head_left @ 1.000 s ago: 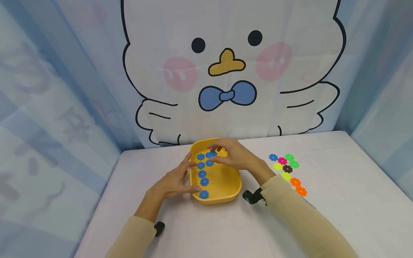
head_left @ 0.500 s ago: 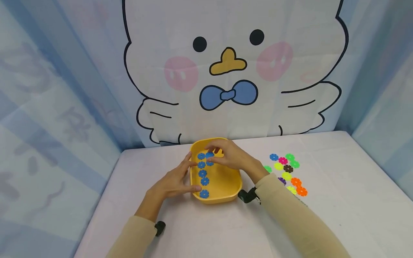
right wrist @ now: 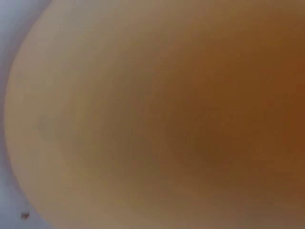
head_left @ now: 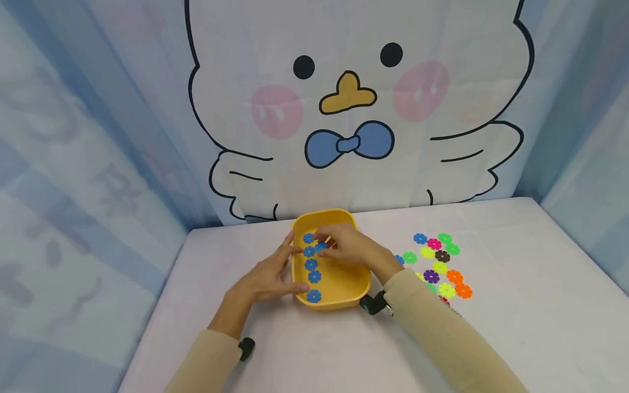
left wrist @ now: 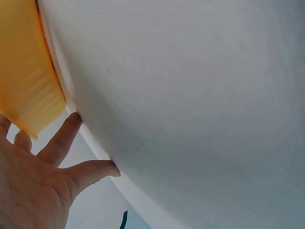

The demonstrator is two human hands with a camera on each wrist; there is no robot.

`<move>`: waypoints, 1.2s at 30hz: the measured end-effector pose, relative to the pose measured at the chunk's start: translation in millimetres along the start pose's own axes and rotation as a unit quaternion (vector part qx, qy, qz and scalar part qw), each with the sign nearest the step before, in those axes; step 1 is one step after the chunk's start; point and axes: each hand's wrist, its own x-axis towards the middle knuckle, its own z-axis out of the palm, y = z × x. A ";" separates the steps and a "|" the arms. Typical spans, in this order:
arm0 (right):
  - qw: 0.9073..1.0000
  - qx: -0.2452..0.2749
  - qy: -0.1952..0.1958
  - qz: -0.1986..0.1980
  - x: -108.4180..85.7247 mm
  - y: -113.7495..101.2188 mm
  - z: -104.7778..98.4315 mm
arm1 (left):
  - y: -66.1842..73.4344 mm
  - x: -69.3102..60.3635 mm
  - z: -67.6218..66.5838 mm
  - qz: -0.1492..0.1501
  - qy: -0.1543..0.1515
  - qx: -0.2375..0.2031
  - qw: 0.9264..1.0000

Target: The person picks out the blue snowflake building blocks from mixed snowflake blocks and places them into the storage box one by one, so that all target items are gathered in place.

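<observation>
A yellow tray [head_left: 344, 299] lies on the table, with several blue flower-shaped discs [head_left: 311, 265] in a column along its left side. My left hand [head_left: 262, 279] rests against the tray's left edge, fingers spread, thumb over the rim. In the left wrist view that hand [left wrist: 43, 183] has its fingers extended beside the tray [left wrist: 28, 62]. My right hand [head_left: 346, 245] is inside the tray, thumb and forefinger bent around a blue disc [head_left: 321, 246] just right of the column. Its fingers partly cover that area. The right wrist view is a blurred yellow-orange surface.
Right of the tray, loose discs lie scattered on the white table [head_left: 530, 305], among them an orange disc [head_left: 463, 290], a purple disc [head_left: 431, 276] and a brown disc [head_left: 442, 256]. The right forearm hides some. A cartoon-printed cloth [head_left: 354, 180] hangs behind the table.
My right hand has moved slightly toward me within the tray, and its forearm has shifted left, uncovering more loose discs. The left hand has kept its place at the tray's edge.
</observation>
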 end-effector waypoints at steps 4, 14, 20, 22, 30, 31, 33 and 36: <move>0.999 -0.027 -0.012 0.017 -1.7 -1.4 5.1 | 0.3 -0.3 6.7 0.007 0.000 -0.007 1.000; 0.996 -0.041 -0.041 0.063 -1.5 -5.8 13.8 | 0.3 -1.1 2.1 0.012 0.001 -0.003 1.000; 0.996 -0.056 -0.048 0.058 0.4 -5.5 16.5 | -0.4 -1.2 -0.1 0.009 0.002 0.001 1.000; 0.995 -0.069 -0.049 0.058 0.8 -5.3 17.6 | -0.9 -1.1 -0.2 0.007 0.003 0.003 1.000; 0.991 -0.103 -0.046 0.068 1.1 -8.0 19.6 | -0.5 -0.5 0.1 0.004 0.002 0.007 1.000; 0.991 -0.103 -0.046 0.070 1.4 -8.7 20.0 | -0.6 -0.3 0.1 0.003 0.003 0.008 1.000; 0.990 -0.106 -0.046 0.077 2.0 -10.4 21.1 | -0.9 -0.4 0.3 0.004 0.004 0.007 1.000; 0.989 -0.104 -0.049 0.089 2.5 -13.3 24.1 | -1.7 -2.0 1.1 0.004 0.004 0.004 1.000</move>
